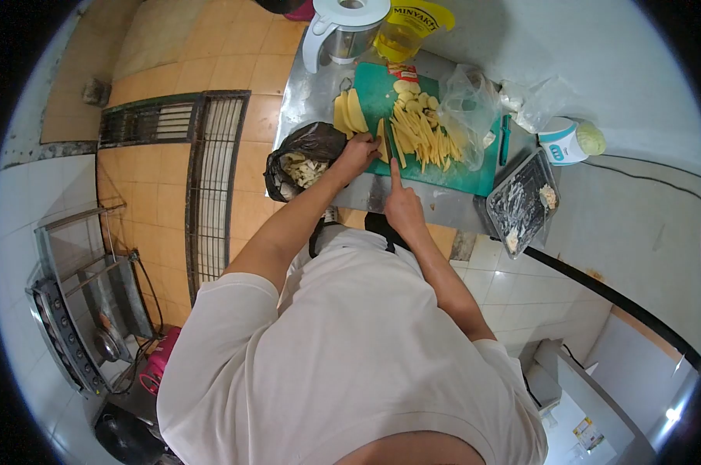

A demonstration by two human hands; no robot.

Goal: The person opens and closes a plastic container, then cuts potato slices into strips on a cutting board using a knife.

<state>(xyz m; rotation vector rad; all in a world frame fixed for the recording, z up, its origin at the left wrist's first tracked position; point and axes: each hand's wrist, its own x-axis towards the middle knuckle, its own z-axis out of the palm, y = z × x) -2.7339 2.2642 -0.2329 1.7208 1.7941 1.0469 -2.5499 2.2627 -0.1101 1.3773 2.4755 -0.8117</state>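
My right hand (pixel 404 203) is closed around the handle of a knife (pixel 391 141), index finger stretched along it. The dark blade stands against a pale yellow slice (pixel 381 138), which looks like potato. At the slice's left side, my left hand (pixel 357 155) pinches it with the fingertips. Both are at the near left part of a green cutting board (pixel 460 180). A heap of cut yellow strips (pixel 422 133) lies right of the blade, with rounder slices (pixel 406 88) behind. More flat slices (pixel 350 112) lie on the board's left edge.
A black plastic bag (pixel 319 139) holding pale peelings stands left of the board. Behind are a white-lidded jug (pixel 347 31) and a yellow oil pouch (pixel 401 39). To the right are a clear bag (pixel 468 105), a teal-handled tool (pixel 505 141), a smeared tray (pixel 513 209) and a white tub (pixel 560 141).
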